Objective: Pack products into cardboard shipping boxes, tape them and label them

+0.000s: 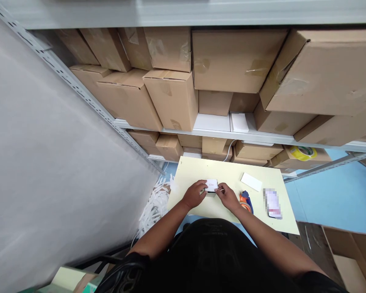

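Observation:
A small white box with a red mark on its top rests on a pale yellow table. My left hand is curled round the box's left side. My right hand pinches at the box's right edge, fingers pressed together. Both hands touch the box.
An orange and blue tape dispenser, a white card and a phone lie to the right on the table. Grey shelves hold cardboard boxes and a tape roll. White paper strips litter the floor on the left. An open carton stands at lower right.

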A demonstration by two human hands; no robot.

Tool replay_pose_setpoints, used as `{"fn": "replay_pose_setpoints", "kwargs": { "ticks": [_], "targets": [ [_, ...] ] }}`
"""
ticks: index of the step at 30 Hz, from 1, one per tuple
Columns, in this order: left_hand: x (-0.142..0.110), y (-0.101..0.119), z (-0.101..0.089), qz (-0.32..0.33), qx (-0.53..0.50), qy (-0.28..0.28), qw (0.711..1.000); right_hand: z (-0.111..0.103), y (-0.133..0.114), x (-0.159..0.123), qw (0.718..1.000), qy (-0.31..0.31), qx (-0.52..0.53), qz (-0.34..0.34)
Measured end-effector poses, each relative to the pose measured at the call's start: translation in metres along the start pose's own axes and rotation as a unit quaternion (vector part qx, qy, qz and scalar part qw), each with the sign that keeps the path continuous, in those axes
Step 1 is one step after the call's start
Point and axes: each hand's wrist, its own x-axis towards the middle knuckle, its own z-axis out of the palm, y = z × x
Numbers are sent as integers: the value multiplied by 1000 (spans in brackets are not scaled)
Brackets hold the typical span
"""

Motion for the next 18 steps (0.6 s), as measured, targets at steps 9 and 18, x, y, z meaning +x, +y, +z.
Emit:
{"fn": "replay_pose_setpoints", "kwargs": {
  "ticks": [9, 18],
  "targets": [
    [-2, -8, 14, 49, 56, -9, 997, 2, 13, 2, 999, -7, -16, 27],
    [-4, -5, 12, 14, 17, 27, 999, -3, 0, 9, 997, -28, -9, 66]
  ]
}}
